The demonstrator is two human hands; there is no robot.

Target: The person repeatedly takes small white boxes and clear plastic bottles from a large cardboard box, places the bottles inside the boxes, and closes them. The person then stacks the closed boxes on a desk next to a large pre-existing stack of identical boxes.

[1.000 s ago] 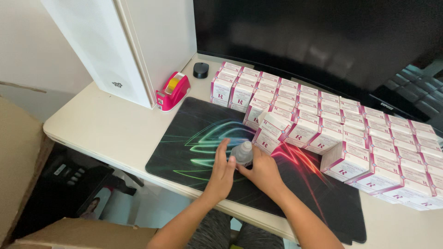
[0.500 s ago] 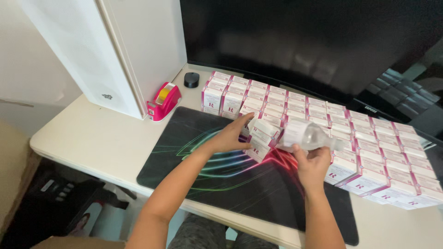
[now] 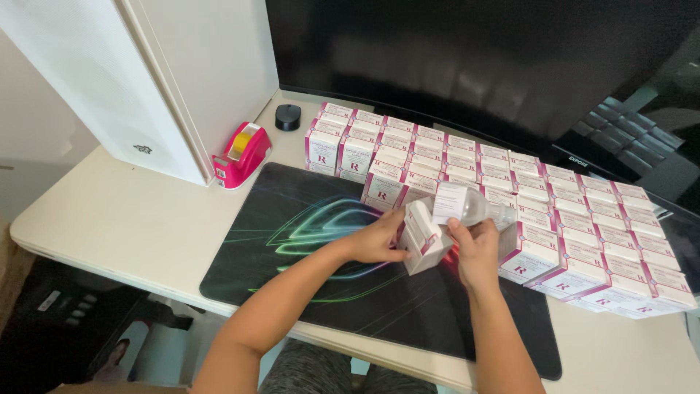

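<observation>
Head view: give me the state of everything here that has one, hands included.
Left hand: gripping the small carton.
Small carton: tilted, top flap open.
Right hand: holding the clear bottle.
Clear bottle: lying sideways, outside the carton.
Rows of cartons: upright, closed.
Monitor: screen dark.
Tape dispenser: upright, roll loaded.

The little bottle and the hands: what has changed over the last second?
The bottle went from both hands at the mat's near edge up towards the rows of boxes; the right hand now holds it alone. The left hand let go and took hold of one small box, lifted clear of the rows. The tape dispenser and mat stayed put.
</observation>
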